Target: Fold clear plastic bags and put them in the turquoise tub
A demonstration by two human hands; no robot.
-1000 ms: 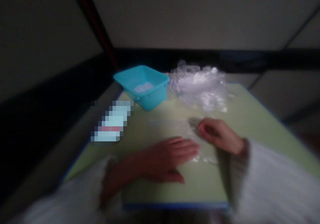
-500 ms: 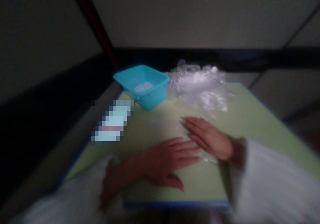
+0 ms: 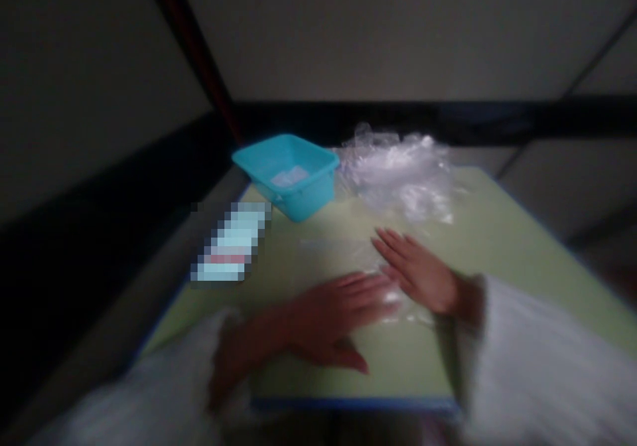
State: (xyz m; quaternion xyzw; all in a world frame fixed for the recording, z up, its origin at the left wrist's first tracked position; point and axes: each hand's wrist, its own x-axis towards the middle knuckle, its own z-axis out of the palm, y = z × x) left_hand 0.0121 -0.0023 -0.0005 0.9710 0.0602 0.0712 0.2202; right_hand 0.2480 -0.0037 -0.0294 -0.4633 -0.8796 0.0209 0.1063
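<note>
Our left hand [image 3: 326,313] and right hand [image 3: 423,277]: palms down, fingers [image 3: 365,293] extended, unclenched; beneath, we see clear plastic [image 3: 348,255], partly hidden, edges blurred.

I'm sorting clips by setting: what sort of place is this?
Probably a small indoor workspace: a yellow-green table, a turquoise basket and a heap of clear plastic.

Beyond the right sleeve [image 3: 537,360], the counter's [image 3: 507,240] right edge gives a way to its far right corner. A tub [image 3: 311,197] and a plastic heap [image 3: 403,177] block most of the far edge; what looks like a phone [image 3: 233,243], blurred, crowds the left. The left hand [image 3: 331,316] and right hand [image 3: 421,273] bar the middle.
</note>
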